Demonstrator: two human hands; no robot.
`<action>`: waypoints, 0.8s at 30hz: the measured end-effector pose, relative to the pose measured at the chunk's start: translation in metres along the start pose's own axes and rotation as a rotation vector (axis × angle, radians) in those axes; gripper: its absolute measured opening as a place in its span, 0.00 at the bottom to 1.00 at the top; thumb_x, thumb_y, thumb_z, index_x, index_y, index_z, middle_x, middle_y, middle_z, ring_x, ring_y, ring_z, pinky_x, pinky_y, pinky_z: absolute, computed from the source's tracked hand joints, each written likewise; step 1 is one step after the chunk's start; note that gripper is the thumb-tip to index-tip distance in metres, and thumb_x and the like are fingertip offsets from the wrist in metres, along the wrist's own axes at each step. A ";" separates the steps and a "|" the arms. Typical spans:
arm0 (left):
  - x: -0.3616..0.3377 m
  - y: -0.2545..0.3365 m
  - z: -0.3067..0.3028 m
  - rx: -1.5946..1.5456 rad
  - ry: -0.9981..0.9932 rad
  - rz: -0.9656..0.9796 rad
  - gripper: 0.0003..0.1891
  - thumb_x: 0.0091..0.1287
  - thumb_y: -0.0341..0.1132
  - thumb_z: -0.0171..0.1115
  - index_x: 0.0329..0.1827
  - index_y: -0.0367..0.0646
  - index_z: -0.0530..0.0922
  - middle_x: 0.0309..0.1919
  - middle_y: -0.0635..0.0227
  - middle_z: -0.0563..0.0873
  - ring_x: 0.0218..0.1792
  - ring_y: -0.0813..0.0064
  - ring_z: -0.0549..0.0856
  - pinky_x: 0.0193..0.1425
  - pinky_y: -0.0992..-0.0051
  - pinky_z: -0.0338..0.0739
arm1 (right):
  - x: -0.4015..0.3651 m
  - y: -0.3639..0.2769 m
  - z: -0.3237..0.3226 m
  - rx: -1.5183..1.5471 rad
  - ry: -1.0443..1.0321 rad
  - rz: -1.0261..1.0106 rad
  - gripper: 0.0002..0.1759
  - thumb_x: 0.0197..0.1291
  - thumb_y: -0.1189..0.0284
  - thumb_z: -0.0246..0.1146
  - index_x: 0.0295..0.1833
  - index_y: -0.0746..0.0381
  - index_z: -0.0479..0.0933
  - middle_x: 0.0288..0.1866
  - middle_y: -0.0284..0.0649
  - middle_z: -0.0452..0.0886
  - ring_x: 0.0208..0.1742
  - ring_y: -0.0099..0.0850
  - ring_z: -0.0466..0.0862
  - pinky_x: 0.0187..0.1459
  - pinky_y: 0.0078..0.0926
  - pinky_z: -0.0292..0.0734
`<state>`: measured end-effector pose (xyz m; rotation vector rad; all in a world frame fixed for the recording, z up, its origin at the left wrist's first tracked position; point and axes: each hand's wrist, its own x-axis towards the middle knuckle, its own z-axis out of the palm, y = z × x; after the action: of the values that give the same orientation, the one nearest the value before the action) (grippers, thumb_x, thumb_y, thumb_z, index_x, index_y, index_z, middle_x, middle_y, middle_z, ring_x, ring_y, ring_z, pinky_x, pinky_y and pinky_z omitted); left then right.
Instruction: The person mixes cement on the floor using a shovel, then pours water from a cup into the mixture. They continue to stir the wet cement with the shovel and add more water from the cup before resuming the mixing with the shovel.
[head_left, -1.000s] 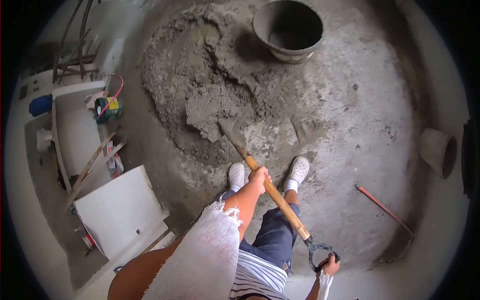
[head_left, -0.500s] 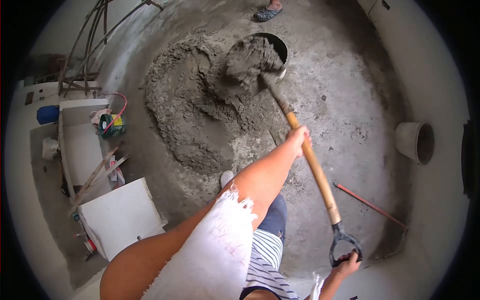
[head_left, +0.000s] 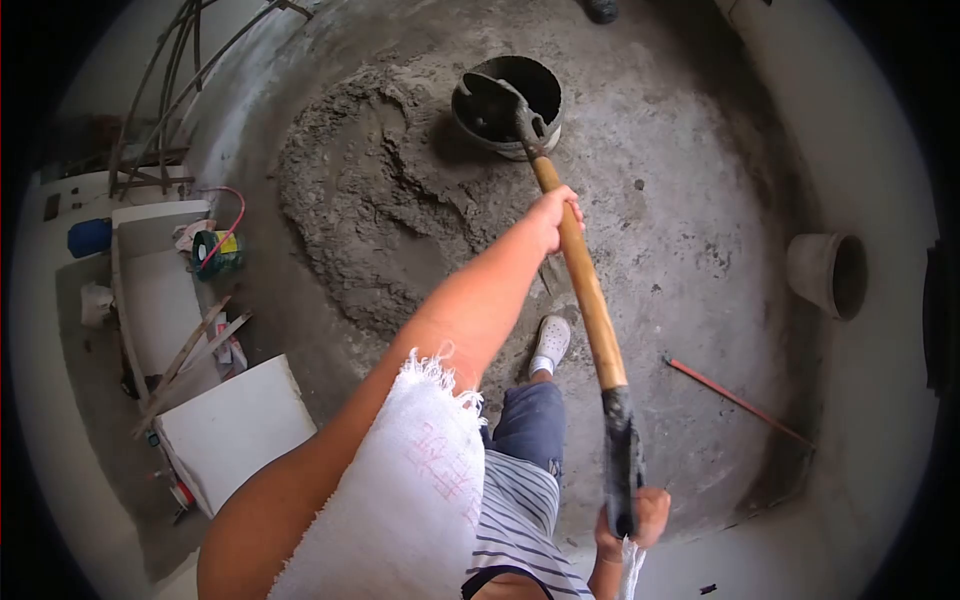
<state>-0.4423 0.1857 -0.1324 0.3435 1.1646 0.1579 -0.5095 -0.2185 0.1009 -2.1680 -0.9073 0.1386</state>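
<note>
A shovel [head_left: 590, 290] with a wooden shaft slants across the middle of the head view. My left hand [head_left: 558, 217] is wrapped round the upper shaft, close to the blade. At the dark handle end, my right hand [head_left: 640, 518] is closed on the grip, partly hidden by it. The shovel's blade [head_left: 492, 104] is turned on its side over the mouth of a dark bucket [head_left: 545, 85], with no load visible on it. What lies inside the bucket is mostly in shadow. Left of the bucket spreads a heap of wet grey mortar [head_left: 370, 200].
A second bucket [head_left: 825, 275] tilts against the right wall, near a reddish bar [head_left: 740, 402] on the floor. To the left are a white board [head_left: 235, 430], a green container [head_left: 217, 252] and wooden sticks. Another person's shoe [head_left: 601, 10] shows at the top edge.
The shovel has rolled over and its mortar load has left the blade above the bucket. Both hands shifted left. My foot now shows fully, and the other person's foot moved toward the top edge.
</note>
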 end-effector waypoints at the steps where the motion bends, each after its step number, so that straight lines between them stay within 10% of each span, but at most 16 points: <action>1: -0.006 0.004 -0.009 -0.025 0.043 0.010 0.08 0.58 0.35 0.61 0.27 0.47 0.71 0.20 0.72 0.75 0.21 0.75 0.76 0.30 0.70 0.77 | -0.002 -0.001 0.006 -0.021 -0.088 -0.070 0.18 0.34 0.60 0.68 0.27 0.56 0.70 0.26 0.36 0.74 0.28 0.37 0.75 0.30 0.35 0.64; 16: -0.103 -0.070 -0.046 -0.081 -0.172 0.127 0.07 0.58 0.34 0.62 0.27 0.43 0.73 0.21 0.70 0.75 0.22 0.74 0.76 0.29 0.69 0.77 | -0.107 0.041 -0.028 -0.152 -0.741 -0.122 0.16 0.36 0.70 0.67 0.31 0.64 0.71 0.37 0.45 0.76 0.45 0.44 0.76 0.45 0.43 0.65; 24: -0.119 -0.045 -0.156 -0.355 0.022 0.110 0.08 0.57 0.33 0.63 0.30 0.43 0.72 0.24 0.67 0.76 0.25 0.72 0.77 0.31 0.69 0.76 | -0.074 0.043 -0.048 -0.089 -0.840 -0.134 0.19 0.36 0.63 0.68 0.23 0.59 0.65 0.27 0.39 0.72 0.34 0.39 0.73 0.40 0.37 0.62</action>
<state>-0.6349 0.1366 -0.0992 0.0915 1.1148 0.4591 -0.5226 -0.3151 0.0920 -2.1160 -1.5270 1.0094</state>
